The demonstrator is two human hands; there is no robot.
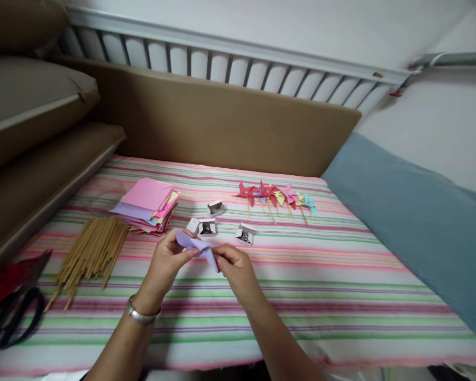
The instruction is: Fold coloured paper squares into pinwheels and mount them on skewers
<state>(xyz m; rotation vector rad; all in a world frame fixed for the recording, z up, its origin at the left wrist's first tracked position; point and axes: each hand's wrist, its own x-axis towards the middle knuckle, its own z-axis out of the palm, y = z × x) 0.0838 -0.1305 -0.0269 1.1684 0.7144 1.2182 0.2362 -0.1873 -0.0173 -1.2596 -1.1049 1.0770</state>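
Note:
A piece of purple paper point(200, 244), folded into a partly shaped pinwheel, is held between both hands above the striped cloth. My left hand point(170, 256) pinches it near its middle, thumb on top. On the other side, my right hand point(235, 264) has its fingers closed at the paper's right edge; whether a small part is between those fingers is hidden. Just beyond the hands are small white boxes: one box point(207, 227) and another box point(245, 234) hold small dark metal pieces, and a third box point(215, 208) sits behind.
Colored paper squares point(148, 194) are stacked at left beside a bundle of wooden sticks point(95, 243). Black-handled scissors point(18, 312) lie at the near left. Finished pinwheels point(277, 196) lie at the back right. Brown cushions point(35, 100) and a blue padded side point(408, 211) border the cloth.

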